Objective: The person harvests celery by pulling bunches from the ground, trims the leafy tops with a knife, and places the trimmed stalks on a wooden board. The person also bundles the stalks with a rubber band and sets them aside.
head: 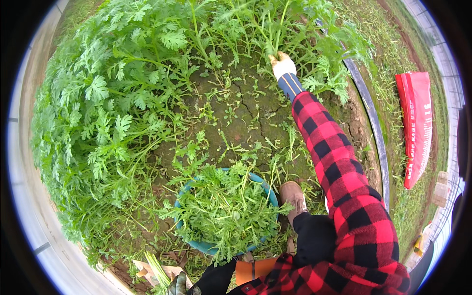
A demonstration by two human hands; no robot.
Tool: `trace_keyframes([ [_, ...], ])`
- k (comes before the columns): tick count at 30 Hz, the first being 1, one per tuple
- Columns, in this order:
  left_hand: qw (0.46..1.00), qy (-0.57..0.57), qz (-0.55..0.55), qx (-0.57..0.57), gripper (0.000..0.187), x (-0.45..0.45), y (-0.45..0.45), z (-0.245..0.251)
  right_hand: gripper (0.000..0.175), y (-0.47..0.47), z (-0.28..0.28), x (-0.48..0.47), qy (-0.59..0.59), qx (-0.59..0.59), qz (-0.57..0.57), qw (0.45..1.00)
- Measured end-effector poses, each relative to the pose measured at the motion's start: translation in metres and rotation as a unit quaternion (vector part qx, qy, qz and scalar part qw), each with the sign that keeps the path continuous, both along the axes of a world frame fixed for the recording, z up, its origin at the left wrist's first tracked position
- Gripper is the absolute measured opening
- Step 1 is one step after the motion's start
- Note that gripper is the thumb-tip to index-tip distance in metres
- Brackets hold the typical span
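Note:
My right hand [283, 66], in a pale glove with soiled fingertips, reaches to the far edge of the bare soil. Its fingers are closed around the lower stems of a leafy green plant [277, 37] with lobed leaves. At the bottom edge, my left hand [177, 284], in a dark glove, is partly cut off by the frame. Several pale green cut stems [158, 271] lie against it, over a wooden board; its grip on them is unclear. Before me stands a round blue-green tub [272, 195] heaped with cut leafy greens [225, 210].
Tall leafy plants [99, 121] grow densely at the left and far side. My brown shoe [293, 199] is right of the tub. A black hose-like strip [372, 118] edges the bed, and beyond it lies a red printed sack [415, 125]. Small weeds dot the cracked soil [239, 103].

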State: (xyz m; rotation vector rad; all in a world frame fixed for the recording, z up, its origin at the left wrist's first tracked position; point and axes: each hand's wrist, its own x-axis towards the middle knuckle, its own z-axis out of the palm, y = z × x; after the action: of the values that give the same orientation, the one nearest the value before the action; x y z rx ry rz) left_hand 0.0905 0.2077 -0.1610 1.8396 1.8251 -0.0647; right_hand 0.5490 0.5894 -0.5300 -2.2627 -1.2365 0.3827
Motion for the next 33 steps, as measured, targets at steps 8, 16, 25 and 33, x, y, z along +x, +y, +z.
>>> trace_keyframes([
  [8, 1.000, 0.000, -0.012, 0.000, 0.052, -0.007, -0.003, 0.002, 0.043, -0.007, 0.005, -0.002, 0.374, -0.056, -0.016, 0.925],
  [16, 1.000, -0.022, -0.008, 0.000, 0.051, -0.009, 0.005, -0.008, 0.027, -0.056, 0.078, -0.069, 0.563, 0.012, 0.060, 0.824],
  [25, 0.998, -0.010, 0.040, -0.038, 0.054, -0.014, 0.010, -0.016, 0.046, 0.110, -0.054, -0.038, 0.362, 0.034, -0.063, 0.929],
  [33, 0.998, 0.000, 0.044, -0.051, 0.056, -0.019, 0.017, -0.024, 0.031, 0.083, -0.008, -0.040, 0.471, -0.077, -0.052, 0.877],
])
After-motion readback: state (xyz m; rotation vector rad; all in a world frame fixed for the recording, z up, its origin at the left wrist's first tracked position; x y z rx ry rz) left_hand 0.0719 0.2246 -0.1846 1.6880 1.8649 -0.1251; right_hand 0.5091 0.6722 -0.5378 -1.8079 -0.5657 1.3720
